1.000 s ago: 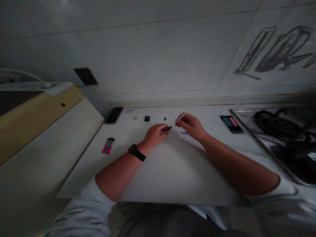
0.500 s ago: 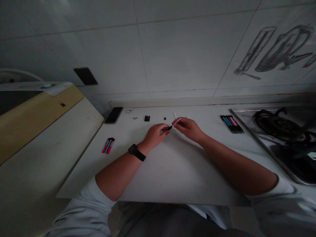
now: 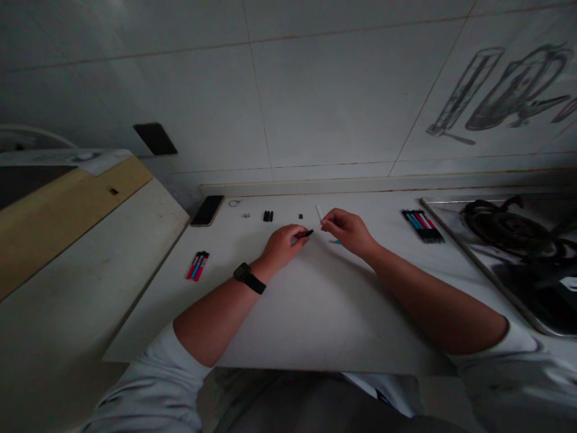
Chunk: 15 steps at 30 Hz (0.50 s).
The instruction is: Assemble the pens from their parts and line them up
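My left hand pinches a small black pointed pen tip section between thumb and fingers. Just right of it, my right hand is closed at the fingertips around a thin white pen refill, mostly hidden by the fingers. Another thin white stick lies on the counter against those fingertips. A bit of something blue shows beneath the right hand; the rest is covered. Beyond the hands lie a tiny black piece, several black pen grips and small springs.
Red and blue pen barrels lie on the left of the white counter. A phone and a thin ring are at the back left. Several coloured pens lie at right, beside the gas stove.
My right hand has drawn the white refill away from the black tip section, shifting right. A blue piece now shows under it. My left hand stays nearly still.
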{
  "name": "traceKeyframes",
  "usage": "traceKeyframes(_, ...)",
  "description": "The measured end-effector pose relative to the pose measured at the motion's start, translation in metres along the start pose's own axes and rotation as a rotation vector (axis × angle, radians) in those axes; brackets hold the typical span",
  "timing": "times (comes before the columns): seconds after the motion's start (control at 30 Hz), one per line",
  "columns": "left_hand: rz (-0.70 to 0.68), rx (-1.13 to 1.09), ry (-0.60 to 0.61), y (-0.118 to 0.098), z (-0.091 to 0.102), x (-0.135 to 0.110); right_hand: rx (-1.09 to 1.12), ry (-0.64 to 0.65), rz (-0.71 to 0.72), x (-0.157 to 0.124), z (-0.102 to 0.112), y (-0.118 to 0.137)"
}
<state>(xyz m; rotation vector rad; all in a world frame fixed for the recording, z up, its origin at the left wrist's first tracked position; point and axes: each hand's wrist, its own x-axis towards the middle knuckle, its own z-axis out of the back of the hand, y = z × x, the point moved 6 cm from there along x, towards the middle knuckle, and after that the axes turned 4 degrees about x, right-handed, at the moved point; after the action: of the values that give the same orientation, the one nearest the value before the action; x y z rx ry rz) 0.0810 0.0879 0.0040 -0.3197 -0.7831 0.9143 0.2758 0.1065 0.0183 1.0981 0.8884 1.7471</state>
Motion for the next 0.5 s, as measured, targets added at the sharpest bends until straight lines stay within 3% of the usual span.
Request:
traceKeyframes(0.23, -0.018, 0.034, -0.012, -0.001, 0.004, 0.000, -0.147, 0.095, 0.026, 0.005, 0.005, 0.005)
traceKeyframes(0.37, 0.008, 0.024, -0.034, 0.005, 0.004, 0.000, -0.367, 0.122, 0.002, 0.014, 0.024, 0.004)
traceKeyframes(0.5, 0.034, 0.015, -0.034, 0.009, 0.002, 0.000, -0.684, 0.345, -0.081, 0.016, 0.039, -0.016)
